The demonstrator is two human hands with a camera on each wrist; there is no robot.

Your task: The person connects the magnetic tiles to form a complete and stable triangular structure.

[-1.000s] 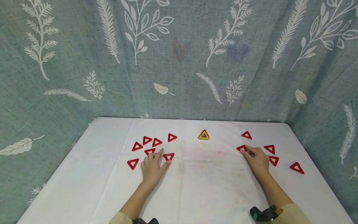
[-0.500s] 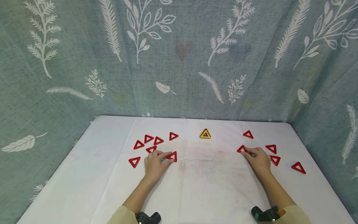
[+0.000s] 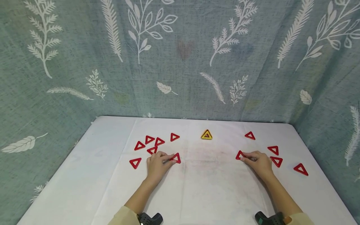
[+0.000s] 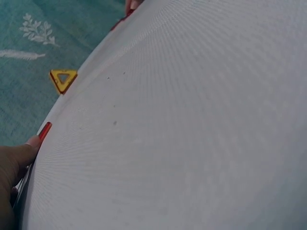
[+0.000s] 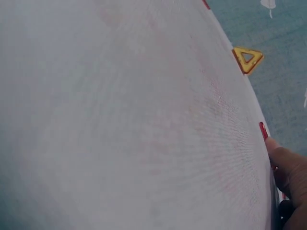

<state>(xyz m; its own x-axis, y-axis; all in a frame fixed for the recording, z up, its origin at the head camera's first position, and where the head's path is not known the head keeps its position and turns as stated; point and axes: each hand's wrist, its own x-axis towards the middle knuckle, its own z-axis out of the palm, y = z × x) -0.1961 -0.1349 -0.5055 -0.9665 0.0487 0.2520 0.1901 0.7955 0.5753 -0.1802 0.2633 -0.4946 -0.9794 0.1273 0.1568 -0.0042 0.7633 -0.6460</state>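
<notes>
My left hand (image 3: 157, 165) pinches a hollow red triangle frame (image 3: 179, 158) between thumb and fingers on the left of the white table. Over on the right, my right hand (image 3: 259, 163) holds a matching red triangle frame (image 3: 237, 155) by its edge. Each frame lies flat or close over the cloth, one corner pointing away from me. Between and beyond the hands stands a yellow triangle (image 3: 206, 138) with a red piece inside its opening. In the left wrist view my thumb (image 4: 24, 155) presses on the red edge; the right wrist view shows the other thumb (image 5: 283, 155) likewise.
Several red triangle frames (image 3: 135, 159) lie scattered around and beyond my left hand. More lie to the right, including one near the table's right side (image 3: 303, 171). A green leaf-patterned curtain (image 3: 180, 78) hangs behind the white table (image 3: 208, 193).
My left hand has taken hold of a red triangle, turned it point-away and moved it slightly right. My right hand has drawn its red triangle slightly left and nearer.
</notes>
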